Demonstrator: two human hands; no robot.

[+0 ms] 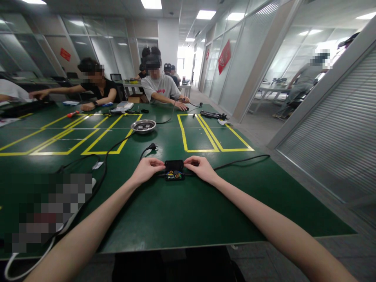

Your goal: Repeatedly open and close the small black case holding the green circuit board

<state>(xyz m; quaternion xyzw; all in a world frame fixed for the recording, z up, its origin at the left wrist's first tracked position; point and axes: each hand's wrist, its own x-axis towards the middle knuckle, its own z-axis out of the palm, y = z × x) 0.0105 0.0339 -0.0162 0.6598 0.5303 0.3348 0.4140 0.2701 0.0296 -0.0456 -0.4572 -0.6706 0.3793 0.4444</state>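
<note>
Between my two hands is a black plastic cover (pixel 174 165), tilted up behind an opened power adapter. My left hand (pixel 147 170) pinches the cover's left edge, and my right hand (pixel 201 168) pinches its right edge. Just in front of the cover, a circuit board (pixel 175 175) with yellow, orange and blue parts shows in the adapter's black lower shell. A black cord leaves the shell on each side. The left cord ends in a black plug (pixel 152 146) beyond my left hand; the right cord (pixel 243 161) trails across the table.
A metal bowl (pixel 143 126) with small metal parts stands ahead on the green table (pixel 223 211), which is marked with yellow tape. A blurred power strip (pixel 55 209) lies at left. Across the table a co-worker in white (pixel 161 84) handles a cord; another (pixel 100 86) reaches leftward.
</note>
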